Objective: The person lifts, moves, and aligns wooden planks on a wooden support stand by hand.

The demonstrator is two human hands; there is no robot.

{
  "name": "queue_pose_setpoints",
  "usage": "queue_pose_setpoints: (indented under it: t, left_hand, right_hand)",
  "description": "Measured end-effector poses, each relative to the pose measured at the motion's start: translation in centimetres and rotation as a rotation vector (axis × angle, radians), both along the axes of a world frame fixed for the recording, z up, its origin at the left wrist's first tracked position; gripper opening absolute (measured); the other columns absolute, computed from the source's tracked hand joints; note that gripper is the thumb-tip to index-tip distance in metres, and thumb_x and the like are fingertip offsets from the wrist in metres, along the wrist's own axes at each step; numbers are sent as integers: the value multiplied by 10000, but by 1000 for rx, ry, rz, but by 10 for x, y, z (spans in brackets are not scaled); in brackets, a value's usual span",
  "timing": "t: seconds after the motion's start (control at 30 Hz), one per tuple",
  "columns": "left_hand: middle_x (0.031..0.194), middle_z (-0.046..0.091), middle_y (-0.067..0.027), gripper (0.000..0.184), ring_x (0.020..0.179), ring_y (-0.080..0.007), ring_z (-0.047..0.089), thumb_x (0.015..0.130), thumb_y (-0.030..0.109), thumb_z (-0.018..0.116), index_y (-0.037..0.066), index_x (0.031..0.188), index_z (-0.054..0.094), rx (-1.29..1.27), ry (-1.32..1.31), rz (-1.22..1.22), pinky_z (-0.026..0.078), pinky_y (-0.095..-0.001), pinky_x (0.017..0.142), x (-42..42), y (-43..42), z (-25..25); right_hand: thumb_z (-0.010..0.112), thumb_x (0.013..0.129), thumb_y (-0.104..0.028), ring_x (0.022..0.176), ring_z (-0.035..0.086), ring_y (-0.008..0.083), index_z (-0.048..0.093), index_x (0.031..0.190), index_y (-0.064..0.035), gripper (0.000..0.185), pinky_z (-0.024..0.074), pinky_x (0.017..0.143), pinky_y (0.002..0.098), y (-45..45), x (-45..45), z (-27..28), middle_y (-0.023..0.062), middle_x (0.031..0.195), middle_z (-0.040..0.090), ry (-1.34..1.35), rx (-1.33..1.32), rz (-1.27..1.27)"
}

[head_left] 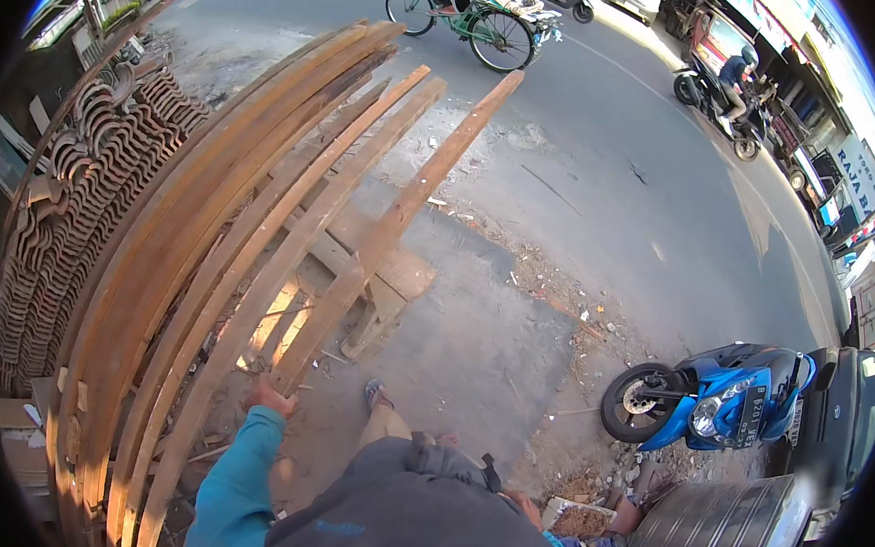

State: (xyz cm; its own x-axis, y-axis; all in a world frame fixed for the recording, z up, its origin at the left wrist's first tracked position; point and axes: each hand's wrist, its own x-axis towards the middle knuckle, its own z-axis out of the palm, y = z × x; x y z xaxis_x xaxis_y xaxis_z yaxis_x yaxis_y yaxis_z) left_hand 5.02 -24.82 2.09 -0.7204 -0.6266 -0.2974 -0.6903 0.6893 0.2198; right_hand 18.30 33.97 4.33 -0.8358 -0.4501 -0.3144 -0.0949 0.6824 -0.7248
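My left hand (273, 395), at the end of a teal sleeve, is closed on the near end of a wooden beam (394, 219). This beam slants up and away to the right, lying across a wooden support (403, 276). To its left, several more long beams (213, 177) lie side by side on the same stack. My right hand (524, 506) hangs low beside my dark shirt, away from the wood. It is small and partly hidden in the view, so its fingers cannot be made out.
Stacked curved roof tiles (102, 194) stand left of the beams. A blue motorcycle (721, 402) is parked at right, near a dark metal drum (718, 522). Rubble (585, 315) lines the road edge. A green bicycle (483, 30) and a motorbike rider (737, 85) are on the road.
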Motion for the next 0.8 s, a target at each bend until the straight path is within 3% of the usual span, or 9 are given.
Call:
queue_pose_setpoints:
  t: [0.33, 0.43, 0.57, 0.8]
  left_hand:
    - [1215, 642, -207, 689, 1138, -389, 627, 687, 456, 823, 114, 1235, 583, 151, 125, -21, 512, -477, 962, -1, 6, 37]
    - [1205, 644, -207, 665, 1141, -381, 624, 694, 458, 827, 97, 1202, 593, 99, 31, -38, 510, -471, 962, 1, -2, 15]
    - [1187, 652, -208, 678, 1138, -385, 625, 686, 461, 837, 81, 1189, 589, 147, 45, -41, 512, -474, 957, -2, -3, 29]
    - [1126, 664, -218, 682, 1058, -413, 642, 668, 471, 855, 70, 1149, 584, 256, 204, -45, 513, -507, 910, 8, -11, 5]
  right_hand:
    - [576, 916, -316, 1257, 533, 369, 487, 1494, -228, 591, 441, 1044, 461, -69, -75, -7, 152, 1392, 532, 13, -9, 172]
    - [579, 915, -317, 1256, 534, 368, 489, 1491, -225, 591, 442, 1041, 461, -93, -91, -11, 152, 1390, 533, 13, -12, 205]
    - [584, 914, -319, 1255, 535, 367, 492, 1489, -220, 590, 444, 1038, 462, -118, -105, -16, 152, 1388, 533, 11, -11, 239]
    - [592, 913, -322, 1253, 537, 365, 497, 1483, -211, 589, 448, 1031, 462, -139, -118, -15, 151, 1384, 534, -11, 5, 253]
